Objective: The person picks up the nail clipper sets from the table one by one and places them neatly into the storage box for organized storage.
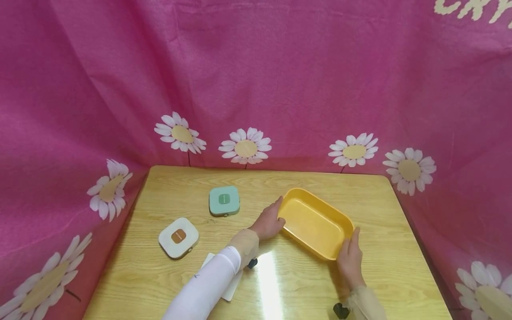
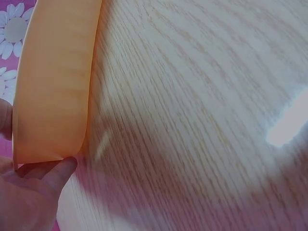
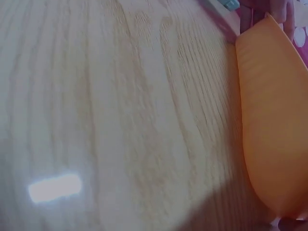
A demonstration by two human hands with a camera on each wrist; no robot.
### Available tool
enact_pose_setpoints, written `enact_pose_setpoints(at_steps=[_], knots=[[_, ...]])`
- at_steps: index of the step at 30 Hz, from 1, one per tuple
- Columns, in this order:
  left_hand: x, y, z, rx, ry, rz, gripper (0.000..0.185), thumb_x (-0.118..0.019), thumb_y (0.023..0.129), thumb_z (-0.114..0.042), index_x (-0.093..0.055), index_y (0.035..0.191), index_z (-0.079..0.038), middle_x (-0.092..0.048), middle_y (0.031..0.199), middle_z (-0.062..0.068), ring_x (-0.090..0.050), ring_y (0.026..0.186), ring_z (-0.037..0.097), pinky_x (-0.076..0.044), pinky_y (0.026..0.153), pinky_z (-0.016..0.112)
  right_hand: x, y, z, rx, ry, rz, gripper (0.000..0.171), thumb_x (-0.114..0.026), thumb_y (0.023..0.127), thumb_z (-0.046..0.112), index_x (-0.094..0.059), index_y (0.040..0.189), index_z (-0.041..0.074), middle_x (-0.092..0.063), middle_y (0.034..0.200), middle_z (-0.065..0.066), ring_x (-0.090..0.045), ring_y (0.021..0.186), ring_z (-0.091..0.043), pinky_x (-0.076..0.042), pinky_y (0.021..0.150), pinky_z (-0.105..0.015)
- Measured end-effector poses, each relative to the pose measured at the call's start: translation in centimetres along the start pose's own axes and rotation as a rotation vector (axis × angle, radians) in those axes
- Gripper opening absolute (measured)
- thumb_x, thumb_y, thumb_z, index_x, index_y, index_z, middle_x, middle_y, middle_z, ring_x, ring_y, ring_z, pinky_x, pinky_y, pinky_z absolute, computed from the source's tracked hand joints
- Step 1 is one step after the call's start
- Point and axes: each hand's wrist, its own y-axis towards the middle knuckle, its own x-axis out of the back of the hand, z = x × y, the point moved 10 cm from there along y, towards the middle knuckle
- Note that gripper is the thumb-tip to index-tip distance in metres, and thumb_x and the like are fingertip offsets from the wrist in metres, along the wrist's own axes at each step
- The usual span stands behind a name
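Head view: yellow tray (image 1: 316, 222) gripped at opposite ends, left hand (image 1: 269, 222) far-left, right hand (image 1: 350, 258) near-right; advise level, even pressure.

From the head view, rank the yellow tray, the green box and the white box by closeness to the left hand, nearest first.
1. yellow tray: touched by the left hand, on its right.
2. green box: behind and to its left.
3. white box: farthest, out to the left.

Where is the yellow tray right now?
In the head view, the yellow tray sits right of centre on the table, between both hands, right of the green box.
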Motion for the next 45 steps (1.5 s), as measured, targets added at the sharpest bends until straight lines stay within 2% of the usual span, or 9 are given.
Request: enact_pose_setpoints(at_steps=[2, 3, 6, 15, 19, 29, 34, 41, 45], knots=[[0.1, 0.0, 0.1, 0.003, -0.002, -0.003, 0.079, -0.055, 0.097, -0.008, -0.017, 0.166, 0.001, -0.033, 0.168, 0.020, -0.033, 0.155, 0.032, -0.028, 0.126, 0.043, -0.6, 0.3, -0.1, -0.052, -0.026, -0.062, 0.062, -0.030, 0.113, 0.015, -0.004, 0.165, -0.006, -0.021, 0.163, -0.037, -0.033, 0.148, -0.049, -0.026, 0.125, -0.050], [0.1, 0.0, 0.3, 0.007, -0.007, -0.002, 0.079, -0.055, 0.097, -0.008, -0.017, 0.166, 0.000, -0.032, 0.168, 0.020, -0.032, 0.155, 0.032, -0.027, 0.126, 0.043, -0.8, 0.4, -0.3, -0.088, -0.049, -0.069, 0.060, -0.027, 0.113, 0.012, -0.002, 0.164, -0.006, -0.019, 0.164, -0.037, -0.033, 0.147, -0.050, -0.025, 0.124, -0.054], [0.2, -0.1, 0.7, 0.020, -0.019, -0.006, 0.078, -0.054, 0.099, -0.010, -0.017, 0.167, -0.001, -0.031, 0.169, 0.018, -0.031, 0.156, 0.032, -0.027, 0.126, 0.044, -0.9, 0.8, 0.1, -0.090, -0.048, -0.045, 0.060, -0.024, 0.113, 0.013, 0.000, 0.165, -0.005, -0.015, 0.167, -0.034, -0.028, 0.151, -0.047, -0.022, 0.125, -0.055], [1.9, -0.6, 1.7, 0.057, -0.040, -0.053, 0.076, -0.052, 0.098, -0.007, -0.019, 0.166, 0.001, -0.036, 0.166, 0.019, -0.039, 0.151, 0.033, -0.034, 0.123, 0.047, -2.8, 2.6, 0.6, -0.087, 0.029, 0.133, 0.062, -0.021, 0.115, 0.021, 0.009, 0.165, 0.002, 0.002, 0.173, -0.021, -0.005, 0.160, -0.038, -0.010, 0.128, -0.053], [2.6, -0.5, 2.5, 0.066, -0.016, -0.075, 0.075, -0.051, 0.097, -0.005, -0.020, 0.164, 0.003, -0.038, 0.165, 0.021, -0.041, 0.150, 0.033, -0.036, 0.122, 0.045, -3.8, 3.4, 1.0, -0.083, 0.043, 0.169, 0.062, -0.021, 0.115, 0.020, 0.010, 0.166, 0.004, 0.002, 0.173, -0.020, -0.004, 0.160, -0.038, -0.010, 0.128, -0.053], [4.2, -0.9, 4.3, 0.083, -0.034, -0.146, 0.075, -0.051, 0.095, -0.003, -0.020, 0.163, 0.005, -0.040, 0.161, 0.027, -0.044, 0.147, 0.036, -0.039, 0.120, 0.047, -5.8, 5.8, 2.2, -0.042, 0.065, 0.181, 0.061, -0.025, 0.114, 0.019, 0.003, 0.167, 0.003, -0.003, 0.174, -0.019, -0.008, 0.160, -0.037, -0.012, 0.129, -0.052], [4.3, -1.2, 4.6, 0.105, -0.041, -0.159, 0.076, -0.049, 0.096, -0.004, -0.017, 0.164, 0.005, -0.039, 0.162, 0.027, -0.045, 0.146, 0.036, -0.039, 0.119, 0.047, -6.0, 6.4, 2.5, -0.016, 0.042, 0.127, 0.059, -0.029, 0.115, 0.017, -0.006, 0.167, 0.001, -0.011, 0.173, -0.020, -0.015, 0.159, -0.038, -0.016, 0.128, -0.052], [5.1, -1.6, 4.8, 0.129, -0.035, -0.212, 0.075, -0.049, 0.095, -0.005, -0.018, 0.163, 0.005, -0.043, 0.158, 0.030, -0.047, 0.144, 0.038, -0.040, 0.118, 0.047, -5.7, 7.2, 2.8, -0.035, 0.165, -0.072, 0.051, -0.043, 0.113, 0.016, -0.035, 0.160, 0.000, -0.035, 0.166, -0.014, -0.032, 0.154, -0.030, -0.028, 0.124, -0.046], [5.5, -1.7, 5.2, 0.129, -0.031, -0.235, 0.075, -0.050, 0.095, -0.005, -0.019, 0.163, 0.006, -0.048, 0.153, 0.032, -0.052, 0.139, 0.038, -0.044, 0.115, 0.048, -6.0, 7.6, 3.1, -0.024, 0.182, -0.102, 0.048, -0.046, 0.112, 0.014, -0.042, 0.157, 0.000, -0.041, 0.163, -0.012, -0.036, 0.152, -0.029, -0.032, 0.122, -0.045]])
